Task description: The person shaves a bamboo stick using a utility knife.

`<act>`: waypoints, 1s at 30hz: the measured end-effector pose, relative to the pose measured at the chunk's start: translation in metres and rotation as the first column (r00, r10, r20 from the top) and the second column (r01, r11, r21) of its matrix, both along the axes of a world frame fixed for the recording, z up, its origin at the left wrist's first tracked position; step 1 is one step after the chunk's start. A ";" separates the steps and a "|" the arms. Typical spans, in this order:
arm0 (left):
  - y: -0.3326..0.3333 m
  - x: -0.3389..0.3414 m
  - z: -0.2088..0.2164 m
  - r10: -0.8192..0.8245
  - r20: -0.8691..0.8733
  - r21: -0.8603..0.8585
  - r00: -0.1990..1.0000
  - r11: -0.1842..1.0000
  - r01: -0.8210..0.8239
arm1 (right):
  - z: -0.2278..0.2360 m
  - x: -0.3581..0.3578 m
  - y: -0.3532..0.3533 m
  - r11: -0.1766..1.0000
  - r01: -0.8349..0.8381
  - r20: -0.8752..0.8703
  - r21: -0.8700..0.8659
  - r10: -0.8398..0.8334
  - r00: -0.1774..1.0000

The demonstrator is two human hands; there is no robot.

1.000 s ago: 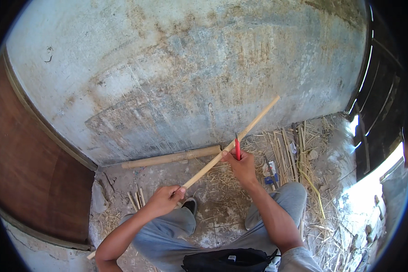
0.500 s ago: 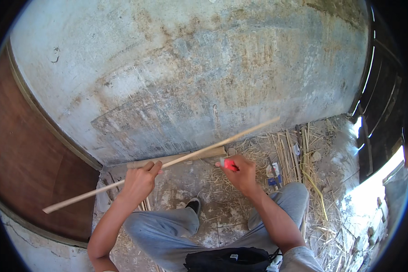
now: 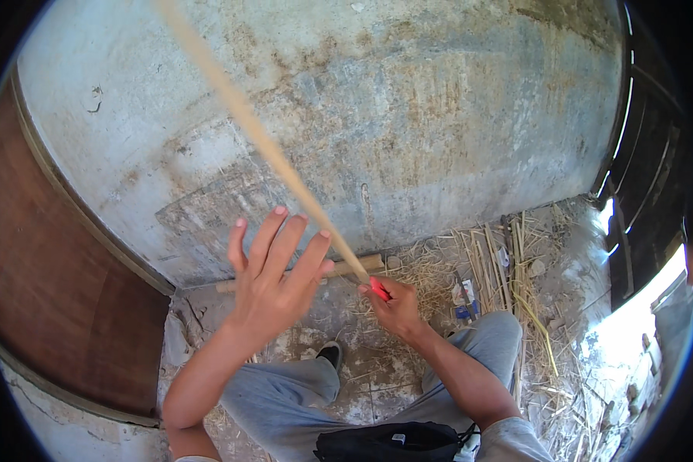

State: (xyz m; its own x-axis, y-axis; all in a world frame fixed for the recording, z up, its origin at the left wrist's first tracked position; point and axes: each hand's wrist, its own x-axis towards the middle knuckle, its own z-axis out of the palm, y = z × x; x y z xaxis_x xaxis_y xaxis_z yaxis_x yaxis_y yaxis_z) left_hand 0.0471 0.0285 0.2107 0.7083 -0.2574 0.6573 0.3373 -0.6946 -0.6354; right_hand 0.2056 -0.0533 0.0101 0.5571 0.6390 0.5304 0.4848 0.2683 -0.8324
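A long, pale wooden or bamboo stick (image 3: 242, 112) rises at a slant toward the upper left, its upper part blurred. Its lower end meets my right hand (image 3: 399, 309), where thumb and fingers are closed around it. The same hand grips a small red tool (image 3: 379, 289), whose kind I cannot make out because the fingers cover much of it. My left hand (image 3: 268, 289) is open just left of the stick, fingers spread and pointing up, holding nothing.
A stained wall (image 3: 439, 115) stands ahead, with a thick pole (image 3: 373, 262) on the floor along its base. Bamboo strips (image 3: 494, 266), straw shavings (image 3: 427, 273) and a blue-and-white packet (image 3: 463, 309) lie to the right. A brown door panel (image 3: 77, 269) is at left.
The stick has swung from lying nearly crosswise to pointing up and left. My left hand has let go of it and spread its fingers; my right hand now has its lower end.
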 end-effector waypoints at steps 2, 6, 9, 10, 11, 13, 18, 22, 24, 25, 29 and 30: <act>-0.006 0.004 -0.018 -0.202 0.088 -0.503 0.975 0.836 0.218 | 0.006 0.001 -0.002 0.999 0.031 -0.102 -0.022 -0.033 0.994; -0.001 0.013 -0.088 -0.198 0.027 -0.788 0.980 0.599 0.142 | 0.011 0.004 -0.005 0.990 0.075 -0.078 0.118 -0.066 0.995; 0.001 0.022 -0.131 -0.172 -0.015 -0.907 0.985 0.417 0.059 | 0.011 0.008 -0.006 0.983 0.133 -0.105 0.129 -0.120 0.987; -0.002 0.026 -0.134 -0.234 -0.010 -0.975 0.972 0.218 0.043 | 0.012 0.008 -0.007 0.981 0.163 -0.140 0.107 -0.147 0.979; -0.003 0.029 -0.135 -0.292 0.009 -1.000 0.956 0.010 0.013 | 0.013 0.009 -0.007 0.981 0.162 -0.140 0.106 -0.146 0.979; 0.002 0.033 -0.142 -0.283 -0.058 -0.998 0.957 -0.017 -0.066 | 0.020 0.009 -0.009 0.987 0.137 -0.328 0.084 -0.103 0.939; -0.003 0.036 -0.116 -0.203 -0.019 -0.990 0.979 -0.136 -0.047 | 0.015 0.014 -0.010 0.968 0.165 -0.362 0.189 -0.088 0.928; 0.001 0.016 -0.100 -0.213 -0.147 -0.967 0.966 -0.175 -0.186 | 0.008 0.011 -0.016 0.968 0.130 -0.554 0.213 0.010 0.833; -0.002 0.003 -0.099 -0.222 -0.196 -0.955 0.955 -0.176 -0.237 | 0.014 0.003 -0.022 0.970 0.124 -0.615 0.207 0.030 0.788; -0.006 -0.004 -0.097 -0.203 -0.168 -0.926 0.965 -0.304 -0.225 | 0.015 -0.001 -0.025 0.973 0.118 -0.672 0.197 0.047 0.739; -0.013 -0.022 -0.106 -0.150 -0.101 -0.821 0.984 -0.546 -0.168 | 0.000 -0.007 -0.030 0.981 0.046 -0.644 0.189 0.089 0.760; -0.015 -0.025 -0.107 -0.146 -0.103 -0.818 0.984 -0.550 -0.168 | 0.007 -0.009 -0.028 0.975 0.100 -0.667 0.198 0.060 0.743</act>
State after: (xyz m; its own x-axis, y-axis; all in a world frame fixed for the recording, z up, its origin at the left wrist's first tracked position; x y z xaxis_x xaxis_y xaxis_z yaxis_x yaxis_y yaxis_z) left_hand 0.0220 0.0135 0.1037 0.7813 0.5784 -0.2344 0.4084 -0.1898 0.8928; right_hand 0.1965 -0.0810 0.0166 0.8287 0.5428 0.1363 -0.1640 0.4684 -0.8681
